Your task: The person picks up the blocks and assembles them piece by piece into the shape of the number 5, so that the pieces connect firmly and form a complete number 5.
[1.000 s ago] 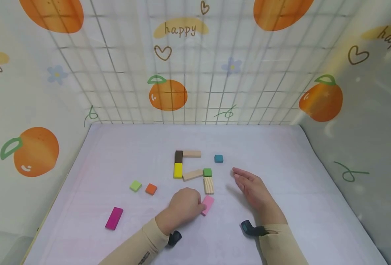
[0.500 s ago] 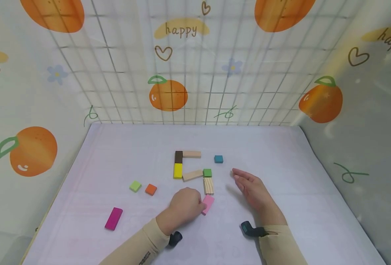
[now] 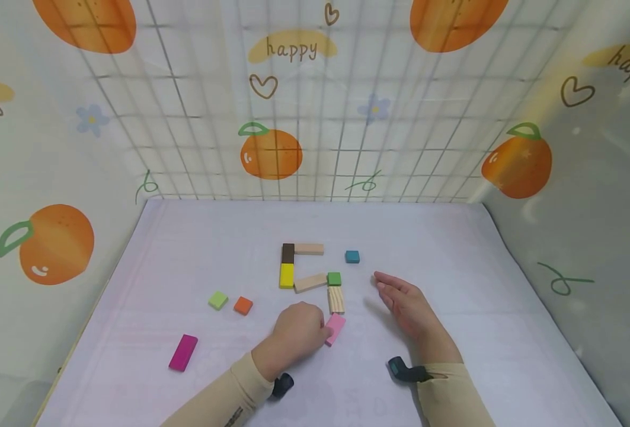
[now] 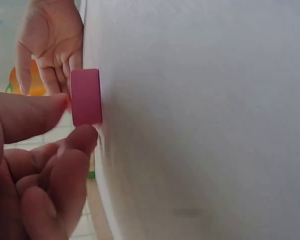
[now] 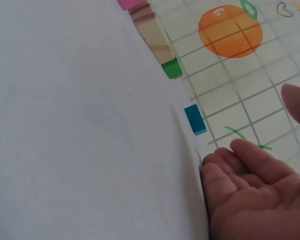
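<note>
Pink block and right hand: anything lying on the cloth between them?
No. In the head view, only bare white cloth lies between the pink block, pinched by the left hand, and the open right hand.

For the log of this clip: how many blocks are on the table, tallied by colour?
Plain wood: 3, top, slanted, striped
Green: 2, dark, light
Pink: 1, at the left hand's fingers
Magenta: 1
Dark brown: 1
Yellow: 1
Teal: 1
Orange: 1
Total: 11
</note>
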